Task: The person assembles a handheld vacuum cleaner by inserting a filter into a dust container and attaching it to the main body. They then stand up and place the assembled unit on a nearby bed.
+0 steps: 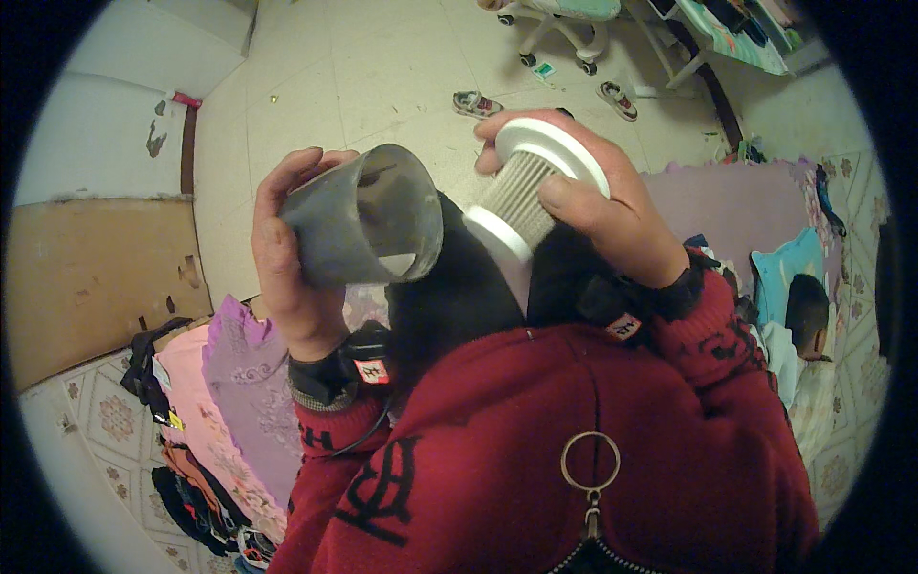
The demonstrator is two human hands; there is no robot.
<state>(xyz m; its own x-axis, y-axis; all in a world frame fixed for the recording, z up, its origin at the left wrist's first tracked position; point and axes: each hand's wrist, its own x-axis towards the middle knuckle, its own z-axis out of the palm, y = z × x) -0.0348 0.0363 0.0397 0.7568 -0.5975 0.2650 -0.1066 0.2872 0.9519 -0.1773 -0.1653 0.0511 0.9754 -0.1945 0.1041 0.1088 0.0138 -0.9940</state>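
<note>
A pale tiled floor (335,72) is seen across the back of a lit room. Nearest, below the hands, a red sweater (507,430) is shown. Above it, a grey cup (320,230) is held in the left hand (277,268), the fingers and palm wrapped around its outer wall; its long axis is laid nearly level, its open mouth turned right. A filter (520,184) is gripped in the right hand (626,215), the thumb pressed over the pleats, the other fingers partly hidden behind the wide ring. Its long axis is slanted from the wide ring, upper right, to the narrow ring, lower left.

The narrow ring is thus set just right of the cup's mouth, and a slim gap is seen between them; the two axes are not lined up. Whether both are held at one depth cannot be told. The cup is nearer the left hand, the filter nearer the right.

Farther off, a mauve cover (703,206) is spread at right. Beyond its far edge, two shoes (618,99) and a chair (583,9) are seen.
</note>
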